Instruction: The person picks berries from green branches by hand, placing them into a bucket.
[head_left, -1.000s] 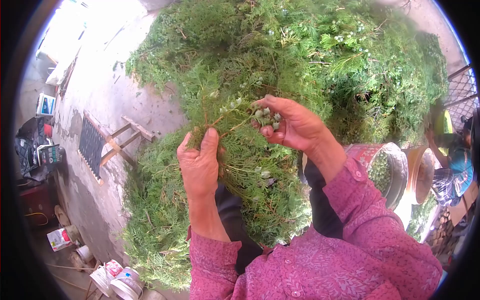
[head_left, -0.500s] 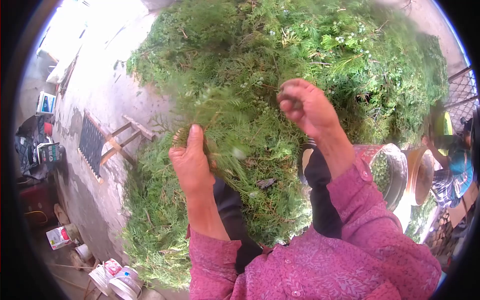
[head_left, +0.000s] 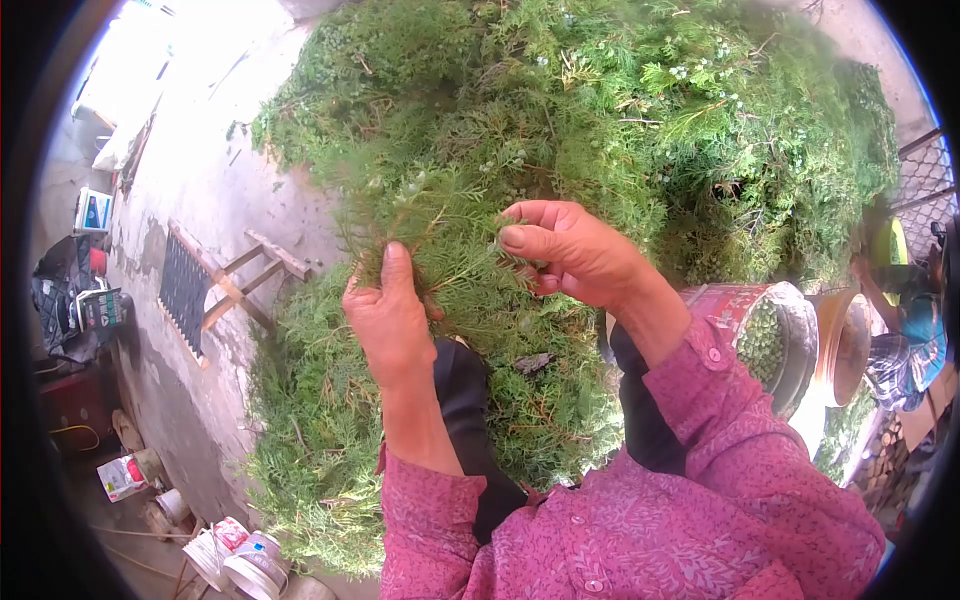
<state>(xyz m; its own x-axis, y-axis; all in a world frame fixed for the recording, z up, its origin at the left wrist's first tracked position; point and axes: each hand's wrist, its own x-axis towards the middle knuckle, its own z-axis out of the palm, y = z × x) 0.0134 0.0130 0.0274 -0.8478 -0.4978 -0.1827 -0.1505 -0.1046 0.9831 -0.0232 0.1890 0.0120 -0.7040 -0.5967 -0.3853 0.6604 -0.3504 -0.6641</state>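
My left hand (head_left: pixel 388 310) is closed around a leafy green cypress sprig (head_left: pixel 440 235), its thumb pressed on the stems and the fronds fanning out to the right. Small pale green cones show among the fronds near the top. My right hand (head_left: pixel 580 252) is at the sprig's right edge, thumb and forefinger curled together in a pinch. What lies between those fingertips is too small to make out. Beneath both hands spreads a large heap of cut cypress branches (head_left: pixel 560 130), some bearing similar cones.
A red and white bucket (head_left: pixel 800 345) of green cones stands to my right, beside an orange-brown bucket (head_left: pixel 843 340). Further right a person (head_left: pixel 915 335) sits. On the left lies a wooden folding stool (head_left: pixel 225 290) on the concrete floor (head_left: pixel 190 420); white buckets (head_left: pixel 250 570) stand lower left.
My right hand has come down and left from above the heap to the sprig's edge. My left hand stays nearly in place, still holding the sprig.
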